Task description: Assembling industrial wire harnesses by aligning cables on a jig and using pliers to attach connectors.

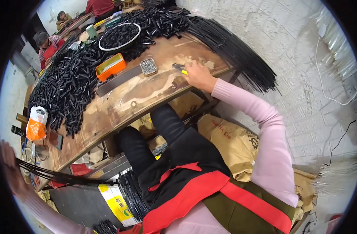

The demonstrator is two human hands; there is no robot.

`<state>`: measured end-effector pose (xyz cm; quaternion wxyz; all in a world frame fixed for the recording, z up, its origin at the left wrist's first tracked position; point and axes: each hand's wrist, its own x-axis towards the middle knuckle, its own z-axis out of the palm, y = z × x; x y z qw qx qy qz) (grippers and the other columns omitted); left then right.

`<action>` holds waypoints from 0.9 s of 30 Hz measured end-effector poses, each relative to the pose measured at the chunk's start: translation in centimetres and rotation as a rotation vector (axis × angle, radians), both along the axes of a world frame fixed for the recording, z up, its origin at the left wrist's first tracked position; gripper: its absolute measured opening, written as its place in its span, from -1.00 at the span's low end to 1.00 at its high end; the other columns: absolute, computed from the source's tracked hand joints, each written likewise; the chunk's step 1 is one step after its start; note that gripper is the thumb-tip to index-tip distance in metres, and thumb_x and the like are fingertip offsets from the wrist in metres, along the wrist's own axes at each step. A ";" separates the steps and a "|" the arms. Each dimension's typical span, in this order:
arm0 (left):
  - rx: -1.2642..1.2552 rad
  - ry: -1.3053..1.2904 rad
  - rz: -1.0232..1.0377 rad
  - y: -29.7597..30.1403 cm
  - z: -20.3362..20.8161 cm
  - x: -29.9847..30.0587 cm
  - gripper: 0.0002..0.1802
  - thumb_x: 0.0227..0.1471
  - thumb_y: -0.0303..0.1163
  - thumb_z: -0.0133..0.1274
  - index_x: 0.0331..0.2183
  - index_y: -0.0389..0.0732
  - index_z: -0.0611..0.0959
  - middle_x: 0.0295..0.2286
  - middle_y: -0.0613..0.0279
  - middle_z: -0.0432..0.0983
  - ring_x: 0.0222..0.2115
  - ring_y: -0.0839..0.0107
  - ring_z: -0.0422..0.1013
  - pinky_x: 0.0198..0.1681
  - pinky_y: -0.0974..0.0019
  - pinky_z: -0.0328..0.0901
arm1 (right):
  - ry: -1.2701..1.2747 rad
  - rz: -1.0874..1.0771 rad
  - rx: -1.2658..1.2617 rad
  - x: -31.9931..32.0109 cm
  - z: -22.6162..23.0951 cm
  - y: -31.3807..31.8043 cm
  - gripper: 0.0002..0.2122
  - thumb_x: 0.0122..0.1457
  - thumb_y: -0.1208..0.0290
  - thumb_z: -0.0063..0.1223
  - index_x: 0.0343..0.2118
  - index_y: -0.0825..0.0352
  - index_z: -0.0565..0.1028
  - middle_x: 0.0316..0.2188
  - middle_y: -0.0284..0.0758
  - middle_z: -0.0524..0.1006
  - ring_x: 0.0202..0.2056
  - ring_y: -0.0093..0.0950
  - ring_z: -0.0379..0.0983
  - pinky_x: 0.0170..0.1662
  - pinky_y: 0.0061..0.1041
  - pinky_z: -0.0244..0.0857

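My right hand [200, 75] is closed round a pair of pliers [180, 67] with a yellow grip, at the right part of the wooden table [151, 95]. The metal jaws point left, just above the tabletop. At the far left rim my left hand [13, 169] is smeared by motion. It is beside the end of a bundle of thin black rods [61, 177], and whether it grips them does not show. The rods run right toward a stack of black strands [132, 195] by my lap. Left of the pliers stands a small square tin [148, 66] of tiny metal pieces.
Heaped black tubes [69, 82] cover the table's left and back, round a white-rimmed basket [136, 38]. An orange box [110, 67] stands near a dark strip [119, 81]. Long black rods [241, 54] overhang the right end. Brown sacks [229, 140] lie below. People sit farther back.
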<state>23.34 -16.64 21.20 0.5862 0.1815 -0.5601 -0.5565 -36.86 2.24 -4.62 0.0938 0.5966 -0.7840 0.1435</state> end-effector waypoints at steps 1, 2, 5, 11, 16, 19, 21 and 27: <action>0.133 -0.139 0.188 -1.4 -2.8 2.6 -0.43 0.30 -0.11 -0.17 0.11 -0.40 0.36 -0.18 0.18 0.27 -0.23 0.50 0.21 -0.19 0.46 0.13 | 0.093 0.024 -0.066 -0.5 -0.4 -0.6 -0.64 0.19 0.13 0.03 -0.24 0.41 0.45 -0.35 -0.02 0.46 -0.27 0.02 0.45 -0.24 -0.07 0.37; 0.271 -0.280 0.378 -2.2 -5.5 3.6 -0.48 0.27 -0.13 -0.09 0.06 -0.38 0.45 0.08 0.04 0.39 0.02 0.44 0.37 0.09 0.44 0.24 | 0.095 0.029 -0.073 -0.9 -0.9 -1.0 -0.64 0.19 0.13 0.03 -0.24 0.41 0.45 -0.35 -0.02 0.46 -0.27 0.02 0.45 -0.24 -0.07 0.37; 0.319 -0.504 0.153 8.2 -15.4 -9.1 -0.68 0.24 -0.20 -0.08 -0.13 -0.23 0.56 -0.48 0.36 0.40 -0.51 0.44 0.29 -0.40 0.28 0.23 | 0.183 -0.022 -0.078 -3.8 -1.8 -0.1 -0.66 0.17 0.07 0.02 -0.37 0.32 0.52 -0.27 -0.09 0.47 -0.16 -0.12 0.39 -0.25 -0.13 0.35; 0.080 -1.011 0.360 12.6 -41.1 -5.0 -0.51 0.32 -0.13 -0.29 -0.10 -0.35 0.53 -0.38 -0.03 0.50 -0.35 0.15 0.40 -0.21 0.14 0.28 | 0.588 -0.267 -0.222 -14.6 -1.7 2.0 -0.78 0.09 0.27 0.02 -0.27 0.27 0.47 -0.35 -0.23 0.42 -0.24 -0.24 0.36 -0.24 -0.28 0.28; 0.036 -1.504 0.349 13.3 -51.8 -0.7 -0.44 0.18 -0.18 -0.02 0.17 -0.15 0.40 0.01 -0.32 0.29 -0.07 -0.17 0.34 0.10 0.08 0.19 | 0.662 -0.395 -0.127 -19.3 -2.3 1.7 -0.90 0.09 0.47 -0.06 -0.35 0.35 0.42 -0.36 -0.16 0.43 -0.27 -0.21 0.41 -0.26 -0.28 0.36; 0.053 -1.445 0.120 12.4 -49.9 -0.3 -0.49 0.14 -0.26 0.02 0.11 -0.19 0.48 -0.03 -0.26 0.35 -0.06 -0.10 0.37 0.03 0.09 0.27 | 0.444 -0.491 -0.157 -21.1 -2.7 1.3 -0.89 0.06 0.49 -0.04 -0.37 0.38 0.47 -0.35 -0.07 0.48 -0.30 -0.09 0.48 -0.27 -0.18 0.42; 0.303 -1.297 0.021 11.5 -46.8 -1.2 -0.55 0.14 -0.32 -0.02 0.05 -0.26 0.53 -0.08 -0.21 0.44 -0.08 -0.07 0.41 0.02 0.12 0.28 | 0.291 -0.471 0.006 -21.7 -1.5 0.9 -0.85 -0.01 0.45 0.04 -0.42 0.43 0.53 -0.36 0.01 0.55 -0.31 -0.03 0.54 -0.25 -0.13 0.45; -0.034 -1.298 0.080 10.2 -44.2 -2.5 -0.61 0.21 -0.33 -0.06 0.02 -0.28 0.55 -0.22 -0.02 0.56 -0.31 0.31 0.51 -0.25 0.29 0.39 | 0.095 -0.444 0.079 -22.8 5.6 0.5 -0.77 -0.12 0.34 0.16 -0.45 0.41 0.58 -0.46 -0.01 0.60 -0.33 -0.09 0.58 -0.21 -0.18 0.46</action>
